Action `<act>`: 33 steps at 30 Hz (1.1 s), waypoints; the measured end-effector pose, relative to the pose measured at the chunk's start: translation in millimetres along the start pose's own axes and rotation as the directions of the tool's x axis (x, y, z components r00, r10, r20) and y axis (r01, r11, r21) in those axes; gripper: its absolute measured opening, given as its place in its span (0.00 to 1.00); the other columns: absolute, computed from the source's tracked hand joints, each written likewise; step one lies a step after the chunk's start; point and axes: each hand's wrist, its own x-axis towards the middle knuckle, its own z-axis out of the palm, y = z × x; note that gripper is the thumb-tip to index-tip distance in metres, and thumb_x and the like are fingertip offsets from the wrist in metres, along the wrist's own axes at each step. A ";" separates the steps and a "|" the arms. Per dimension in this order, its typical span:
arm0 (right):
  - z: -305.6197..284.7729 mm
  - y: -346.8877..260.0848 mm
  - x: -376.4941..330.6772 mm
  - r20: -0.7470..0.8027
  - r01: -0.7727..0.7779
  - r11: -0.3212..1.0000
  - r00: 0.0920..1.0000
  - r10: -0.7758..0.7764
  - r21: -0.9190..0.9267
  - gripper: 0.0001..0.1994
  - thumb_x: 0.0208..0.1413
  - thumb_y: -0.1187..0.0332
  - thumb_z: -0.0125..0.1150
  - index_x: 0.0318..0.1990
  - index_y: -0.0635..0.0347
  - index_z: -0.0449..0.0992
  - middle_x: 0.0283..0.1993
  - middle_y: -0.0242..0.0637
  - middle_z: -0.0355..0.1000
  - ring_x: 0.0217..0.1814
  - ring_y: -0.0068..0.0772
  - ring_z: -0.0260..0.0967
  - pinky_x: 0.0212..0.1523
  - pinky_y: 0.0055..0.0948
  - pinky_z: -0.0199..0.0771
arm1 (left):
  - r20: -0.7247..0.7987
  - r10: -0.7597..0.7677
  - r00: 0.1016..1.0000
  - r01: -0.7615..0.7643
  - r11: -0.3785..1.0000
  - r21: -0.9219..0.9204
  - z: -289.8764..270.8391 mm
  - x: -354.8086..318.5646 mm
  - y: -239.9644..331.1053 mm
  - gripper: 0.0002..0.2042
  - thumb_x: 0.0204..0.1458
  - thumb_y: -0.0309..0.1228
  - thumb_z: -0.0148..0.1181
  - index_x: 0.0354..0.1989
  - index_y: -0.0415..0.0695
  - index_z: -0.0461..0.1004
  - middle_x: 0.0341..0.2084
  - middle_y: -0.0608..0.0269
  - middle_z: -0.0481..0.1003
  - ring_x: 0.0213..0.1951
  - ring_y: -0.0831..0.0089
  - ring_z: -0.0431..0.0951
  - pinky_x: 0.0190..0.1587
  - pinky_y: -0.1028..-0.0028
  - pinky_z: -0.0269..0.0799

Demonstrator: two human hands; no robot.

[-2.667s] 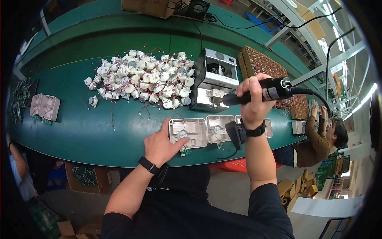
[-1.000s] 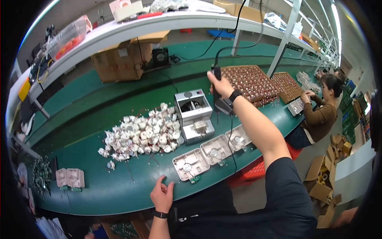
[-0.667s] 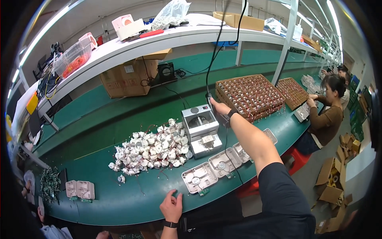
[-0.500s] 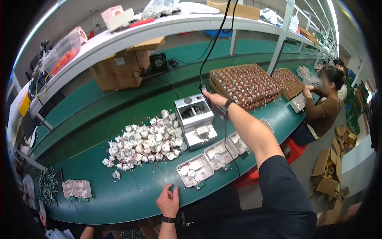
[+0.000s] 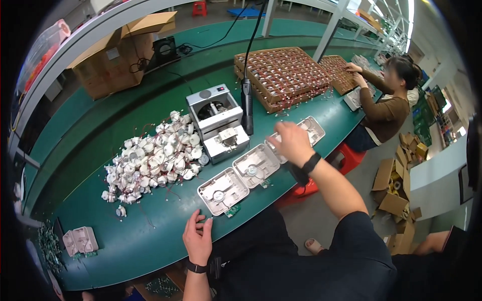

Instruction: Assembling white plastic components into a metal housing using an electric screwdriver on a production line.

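Observation:
My left hand [image 5: 197, 238] rests at the bench's near edge with nothing in it, its fingers apart and loosely bent. Just beyond its fingertips lies a white plastic housing [image 5: 223, 191] with a round speaker and a green circuit board [image 5: 232, 210] at its edge. A second housing [image 5: 256, 164] adjoins it. My right hand [image 5: 292, 144] is above the row, partly covering a third housing; its fingers are loosely bent, and nothing shows in them. A black electric screwdriver [image 5: 246, 108] hangs upright from its cord, apart from that hand, beside a grey-and-silver machine [image 5: 216, 123].
A heap of white motor-like parts with wires [image 5: 155, 158] lies left of the machine. Partitioned cardboard trays [image 5: 283, 75] stand behind. Two small housings [image 5: 80, 241] and a pile of green boards [image 5: 47, 246] are far left. At right, a person [image 5: 384, 100] works beside a red stool [image 5: 351, 155].
My right hand has let go of the screwdriver and drawn back over the housings. The screwdriver now hangs free. The view has shifted, while my left hand stays near the first housing.

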 end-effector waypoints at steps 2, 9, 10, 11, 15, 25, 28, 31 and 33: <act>8.5 8.6 -27.4 -0.103 -0.035 0.998 0.994 0.029 -0.055 0.22 0.53 0.52 0.70 0.46 0.59 0.76 0.40 0.42 0.77 0.41 0.48 0.76 0.42 0.43 0.75 | 0.049 0.016 0.999 -0.015 1.000 -0.017 8.7 2.4 6.3 0.20 0.58 0.26 0.65 0.58 0.36 0.73 0.37 0.62 0.77 0.31 0.78 0.78 0.31 0.79 0.74; 28.3 55.7 -56.9 -0.117 -0.259 0.963 0.961 0.249 -0.078 0.23 0.51 0.55 0.70 0.48 0.61 0.74 0.39 0.40 0.75 0.42 0.46 0.76 0.44 0.45 0.73 | 0.082 0.021 0.996 -0.020 1.000 -0.011 31.4 -0.9 15.3 0.24 0.57 0.28 0.66 0.61 0.32 0.70 0.47 0.52 0.74 0.37 0.70 0.80 0.34 0.74 0.78; 31.3 62.2 -56.9 -0.130 -0.237 0.965 0.966 0.222 -0.109 0.20 0.52 0.58 0.69 0.47 0.60 0.74 0.38 0.39 0.74 0.41 0.45 0.76 0.43 0.44 0.73 | 0.099 0.033 0.994 -0.032 0.999 -0.009 34.0 -0.7 14.9 0.24 0.57 0.28 0.66 0.61 0.32 0.70 0.47 0.52 0.74 0.37 0.70 0.80 0.34 0.74 0.78; 33.8 71.8 -56.9 -0.141 -0.217 0.965 0.970 0.197 -0.146 0.18 0.52 0.60 0.67 0.46 0.60 0.75 0.37 0.39 0.74 0.41 0.45 0.76 0.43 0.44 0.72 | 0.121 0.037 0.992 -0.039 0.999 0.007 37.2 0.9 14.5 0.24 0.58 0.27 0.65 0.61 0.32 0.69 0.47 0.52 0.74 0.38 0.69 0.80 0.35 0.73 0.78; 42.5 107.0 -49.0 -0.192 -0.192 0.964 0.969 0.157 -0.182 0.10 0.54 0.67 0.60 0.43 0.58 0.74 0.36 0.40 0.73 0.39 0.44 0.77 0.41 0.44 0.73 | 0.149 0.069 0.986 -0.075 0.997 0.034 47.1 1.3 33.7 0.25 0.58 0.26 0.64 0.64 0.32 0.67 0.50 0.51 0.73 0.41 0.69 0.81 0.36 0.74 0.79; 40.5 269.3 -20.3 -0.181 -0.260 0.963 0.953 0.245 -0.068 0.09 0.53 0.73 0.54 0.42 0.57 0.76 0.36 0.46 0.73 0.39 0.52 0.77 0.40 0.49 0.78 | 0.465 0.132 0.875 -0.087 0.989 -0.117 166.4 47.8 86.9 0.32 0.60 0.29 0.64 0.71 0.36 0.59 0.57 0.47 0.71 0.53 0.65 0.78 0.46 0.71 0.79; 44.4 314.5 -8.4 -0.169 -0.309 0.942 0.943 0.285 -0.133 0.09 0.57 0.73 0.51 0.44 0.60 0.74 0.38 0.47 0.75 0.41 0.53 0.77 0.43 0.49 0.78 | 0.536 0.143 0.832 -0.093 0.988 -0.120 205.2 63.4 107.3 0.34 0.59 0.30 0.64 0.72 0.36 0.57 0.59 0.46 0.70 0.55 0.64 0.78 0.47 0.71 0.79; 46.4 346.6 4.4 -0.185 -0.412 0.898 0.905 0.383 -0.156 0.09 0.56 0.73 0.52 0.43 0.58 0.75 0.40 0.48 0.75 0.43 0.54 0.77 0.44 0.49 0.78 | 0.590 0.158 0.792 -0.112 0.987 -0.114 242.6 82.7 121.4 0.35 0.59 0.31 0.64 0.72 0.36 0.56 0.60 0.45 0.70 0.56 0.63 0.78 0.48 0.70 0.79; 43.7 366.9 3.3 -0.198 -0.468 0.866 0.878 0.435 -0.175 0.09 0.56 0.73 0.52 0.42 0.58 0.76 0.41 0.48 0.75 0.44 0.55 0.77 0.45 0.48 0.78 | 0.622 0.159 0.767 -0.129 0.987 -0.093 264.7 91.2 127.2 0.35 0.59 0.31 0.65 0.73 0.36 0.55 0.60 0.44 0.70 0.56 0.62 0.78 0.49 0.68 0.79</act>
